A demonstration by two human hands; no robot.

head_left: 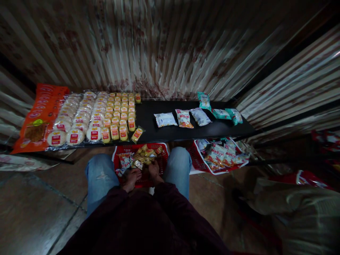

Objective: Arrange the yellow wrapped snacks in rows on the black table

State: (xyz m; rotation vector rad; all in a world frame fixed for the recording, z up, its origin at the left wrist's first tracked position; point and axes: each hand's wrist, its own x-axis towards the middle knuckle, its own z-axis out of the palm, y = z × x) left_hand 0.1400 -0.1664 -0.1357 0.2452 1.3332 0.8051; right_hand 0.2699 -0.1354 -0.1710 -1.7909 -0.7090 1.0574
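Observation:
Both of my hands are down in a red basket [160, 172] between my knees. My left hand [132, 177] rests at the near left, fingers bent beside the packets; whether it grips one is too dark to tell. My right hand [154, 170] reaches in at the near right, its fingertips at the pile of small yellow packets [145, 154], and its hold is unclear. A red-and-white snack bag [124, 161] lies in the basket's left part. Above it, one small yellow packet [137, 134] lies tilted at the shelf's front edge.
The black shelf [148, 131] carries an orange bag [38, 117], rows of round white packets [75, 136], yellow packets [114, 131], white bags [165, 119] and green bags [221, 113]. Right: a second basket [195, 156] of bags and another person's leg [287, 198].

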